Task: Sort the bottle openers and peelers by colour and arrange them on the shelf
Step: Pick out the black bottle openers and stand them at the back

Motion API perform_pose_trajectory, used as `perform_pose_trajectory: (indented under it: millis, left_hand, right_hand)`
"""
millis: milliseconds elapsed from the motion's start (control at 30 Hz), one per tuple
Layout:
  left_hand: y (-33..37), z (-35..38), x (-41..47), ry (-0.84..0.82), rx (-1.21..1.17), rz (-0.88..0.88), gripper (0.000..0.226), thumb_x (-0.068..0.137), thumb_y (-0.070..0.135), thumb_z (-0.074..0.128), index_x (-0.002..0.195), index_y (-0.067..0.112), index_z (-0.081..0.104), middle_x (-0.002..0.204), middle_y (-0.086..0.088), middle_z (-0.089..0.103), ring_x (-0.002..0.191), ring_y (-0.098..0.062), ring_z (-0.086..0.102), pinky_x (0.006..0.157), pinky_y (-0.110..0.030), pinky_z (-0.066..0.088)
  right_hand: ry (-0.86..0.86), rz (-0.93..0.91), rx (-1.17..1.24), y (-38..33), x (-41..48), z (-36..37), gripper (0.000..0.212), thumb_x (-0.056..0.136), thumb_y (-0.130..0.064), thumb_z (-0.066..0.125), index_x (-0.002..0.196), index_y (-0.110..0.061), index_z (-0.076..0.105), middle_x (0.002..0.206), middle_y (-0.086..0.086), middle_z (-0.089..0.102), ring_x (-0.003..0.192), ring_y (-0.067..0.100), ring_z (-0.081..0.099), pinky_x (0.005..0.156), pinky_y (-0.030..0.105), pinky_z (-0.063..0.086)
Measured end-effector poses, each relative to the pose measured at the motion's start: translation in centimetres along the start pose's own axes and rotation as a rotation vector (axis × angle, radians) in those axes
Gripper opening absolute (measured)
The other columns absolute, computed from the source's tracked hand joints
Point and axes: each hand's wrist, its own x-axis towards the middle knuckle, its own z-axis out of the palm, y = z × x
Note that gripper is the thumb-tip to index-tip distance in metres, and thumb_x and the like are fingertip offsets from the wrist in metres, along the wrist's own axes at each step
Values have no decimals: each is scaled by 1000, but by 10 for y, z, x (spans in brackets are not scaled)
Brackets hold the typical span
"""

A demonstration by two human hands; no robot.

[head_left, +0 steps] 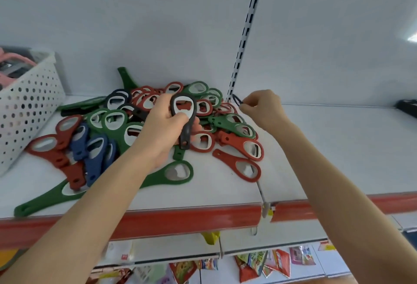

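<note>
1. Your forearms (pixel 97 198) are nearest the lens. They rise from the bottom edge and reach over the red edge strip (pixel 180 216) onto the shelf (pixel 327 148).
2. Your left hand (pixel 162 125) grips a black bottle opener (pixel 186 133). Your fingers are curled round its neck, with the ring end up and the handle hanging down, just above the pile. Held apart like this, it looks singled out as one colour drawn from the mix.
3. The pile (pixel 112 123) lies on the left bay of the shelf, with red, green, blue and a few black openers lapped over one another. Blues cluster at the front left and reds lie toward the back and right, but no colour is cleanly separated. I judge the sorting to be at an early stage. You can't pick out a peeler for certain here.
4. Your right hand (pixel 262 109) has its fingers curled and pinches a thin dark loop (pixel 237 99) just beside the foot of the slotted upright (pixel 246 35). What the loop is cannot be told.
5. The bay to the right of that upright seems the likely spot to start a colour group.
6. A white basket (pixel 29 103) stands near the pile's left side, so there is less room to spread the openers that way.
</note>
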Motion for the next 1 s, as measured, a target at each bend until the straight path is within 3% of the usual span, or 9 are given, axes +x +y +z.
perform_pose_trajectory:
  millis: [67, 200, 333, 433, 500, 567, 633, 800, 1000]
  left_hand:
    - [2, -6, -2, 60, -107, -29, 21, 94, 4, 45, 111, 16, 49, 87, -7, 64, 71, -14, 68, 63, -33, 57]
    - [6, -17, -9, 119, -257, -41, 27, 95, 26, 49, 116, 10, 48, 92, -6, 62, 85, -23, 66, 71, -38, 57]
    - [7, -43, -14, 259, -260, 28, 16, 98, 16, 42, 111, 11, 50, 103, -10, 64, 92, -23, 66, 73, -42, 57]
    - [6, -67, -20, 337, -293, 29, 16, 97, 7, 40, 105, 15, 52, 103, -13, 65, 85, -25, 69, 66, -38, 58]
    - [7, -77, -26, 349, -318, 44, 17, 98, 8, 39, 101, 18, 52, 96, -10, 65, 74, -21, 69, 63, -36, 58]
    - [7, -84, -31, 361, -290, 62, 18, 99, 13, 37, 101, 23, 53, 91, -6, 65, 69, -17, 67, 64, -34, 56]
    - [6, -91, -34, 372, -267, 67, 21, 100, 18, 37, 107, 30, 53, 89, -5, 65, 72, -17, 64, 65, -33, 53]
    - [3, -99, -39, 316, -280, 34, 31, 101, 21, 35, 129, 30, 45, 91, -10, 61, 75, -19, 58, 63, -30, 49]
    - [3, -96, -42, 220, -386, -45, 21, 101, 24, 34, 105, 30, 53, 80, -11, 60, 64, -19, 65, 63, -34, 56]
  right_hand:
    - [24, -101, 212, -22, -12, 0, 5, 83, -13, 64, 84, -11, 68, 82, 0, 67, 71, 11, 58, 69, 25, 45]
    - [-85, -377, 396, -75, -38, 26, 10, 81, -15, 70, 90, -10, 72, 81, -6, 67, 78, 9, 64, 76, 23, 51]
    - [-251, -556, 425, -104, -46, 53, 14, 84, -12, 66, 94, -6, 73, 81, -10, 67, 75, 1, 62, 77, 19, 49]
    - [-258, -531, 397, -113, -35, 58, 13, 86, -10, 62, 93, -6, 73, 79, -12, 65, 74, 0, 61, 80, 20, 50]
    - [-266, -510, 161, -114, -24, 63, 17, 88, -16, 61, 98, -6, 70, 91, -1, 67, 84, 10, 60, 84, 29, 49]
    - [-351, -472, -91, -114, -16, 71, 26, 87, -26, 62, 104, -7, 65, 94, 4, 63, 87, 17, 57, 74, 30, 45]
    - [-403, -434, -193, -113, -14, 76, 35, 85, -33, 65, 109, -8, 61, 91, 1, 55, 86, 18, 54, 69, 25, 35]
    - [-393, -401, -67, -108, -13, 73, 26, 82, -23, 67, 100, -4, 66, 83, 4, 60, 70, 14, 53, 58, 22, 38]
    - [-219, -359, 385, -110, -16, 58, 12, 84, -10, 65, 96, -10, 65, 84, -3, 66, 70, 2, 60, 70, 13, 49]
